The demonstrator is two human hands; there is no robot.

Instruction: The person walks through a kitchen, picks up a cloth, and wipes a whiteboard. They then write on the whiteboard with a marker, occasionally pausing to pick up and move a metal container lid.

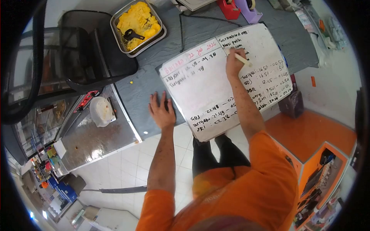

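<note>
A whiteboard (204, 92) covered with handwritten lists in black and red lies tilted on the dark grey counter (135, 82), its near edge jutting past the counter's edge. My right hand (234, 63) is closed around a pale marker (243, 60) over the board's upper right, beside the list headed "Scrambled egg". The hand hides part of that writing, and the marker's writing tip cannot be made out. Flat on the counter, just left of the board, rests my left hand (162, 111) with fingers spread, holding nothing.
Beyond the board's left corner stands a metal tray (115, 30) of scrambled egg with a black spoon (133, 35) in it. Red (229, 9) and purple (249, 11) tape dispensers sit at the back. A white bowl (101, 111) is at left, near a black-framed case (96, 46).
</note>
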